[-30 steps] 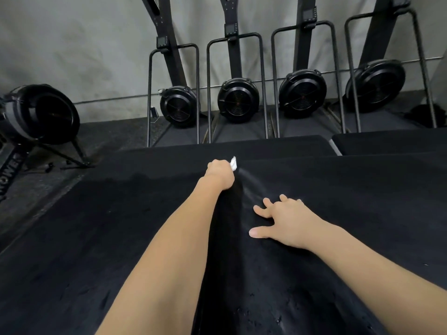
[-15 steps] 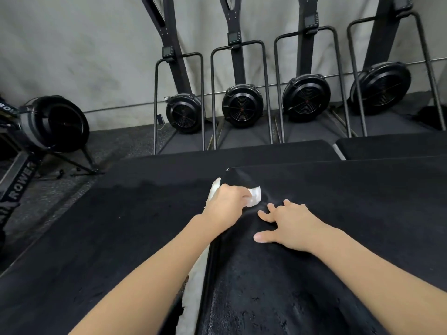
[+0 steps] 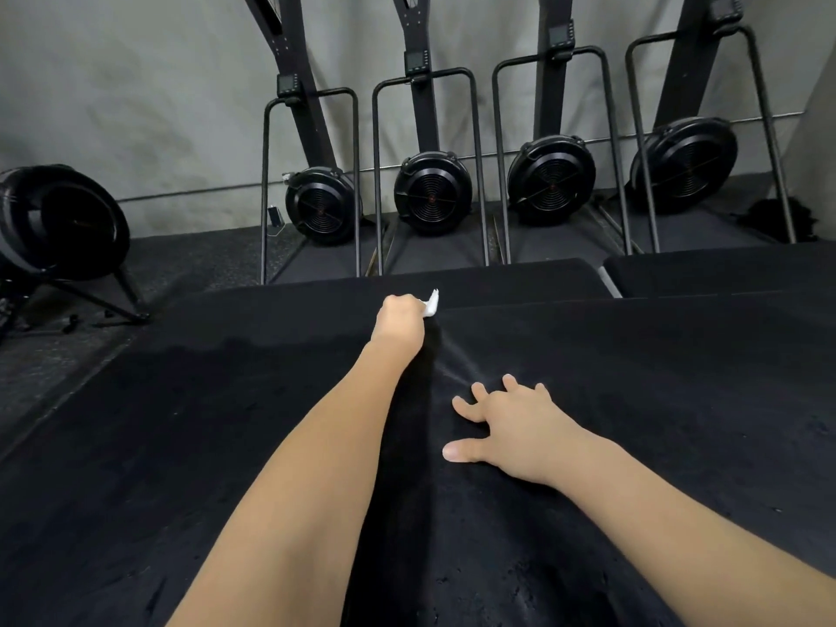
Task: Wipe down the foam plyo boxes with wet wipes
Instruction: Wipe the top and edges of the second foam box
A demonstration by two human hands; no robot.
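Left hand (image 3: 401, 316) clenches wipe (image 3: 432, 303), now back at seam's far end. Right hand (image 3: 511, 416) stays splayed on box (image 3: 633, 400). Seam pass likely repeating.

Count from my position: my hands, two: left hand (image 3: 400, 319), right hand (image 3: 515, 420). Wet wipe (image 3: 431, 304), one. Foam plyo boxes (image 3: 633, 400), at least three. Upright fan machines (image 3: 432, 196), four. Rower flywheel (image 3: 63, 219), one.

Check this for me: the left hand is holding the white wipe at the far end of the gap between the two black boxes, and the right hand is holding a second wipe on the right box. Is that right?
Not quite. The right hand holds no wipe; in the head view it rests with fingers spread on the right box. The rest stands: the left hand grips the white wipe at the far end of the gap between the two black boxes.
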